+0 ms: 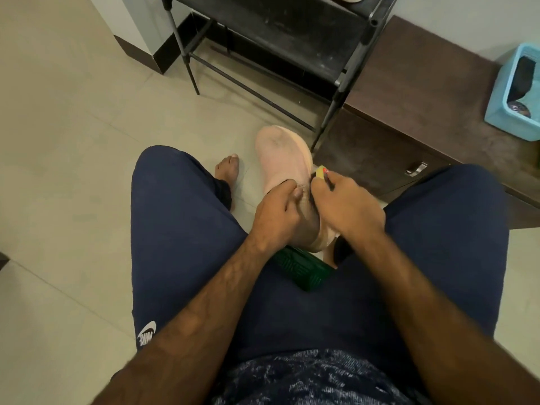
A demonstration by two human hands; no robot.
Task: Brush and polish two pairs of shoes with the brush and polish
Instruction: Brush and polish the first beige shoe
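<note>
Beige tile floor (73,141) fills the view, with a brown cabinet (409,97) at 2 o'clock, a black rack (292,39) at 12 and a blue basket (502,92) with something dark in it at the far 2 o'clock edge. The person sits with knees apart, one bare foot (228,171) flat on the tile.

Between the knees the pink shoe (277,159) is held up off the floor above a green block (301,273). Its long axis runs from the heel at about 5 o'clock, hidden behind the hands, to the toe at about 11 o'clock, pointing away from the body.

The left hand (277,214) grips the shoe at the collar, fingers curled over the edge of the opening, thumb lying on top. The right hand (350,206) sits on the shoe's 3 o'clock flank, fingers closed round a small yellow tool (320,172) whose tip touches the side of the upper. Most of the tool is hidden in the fist, so brush or polish applicator cannot be told.

The judgement is that the right side is the one being worked. The dirty patch on the toe lies toward 11 o'clock from the tool, so the stroke must travel forward along the axis while the left hand steadies the rear.
</note>
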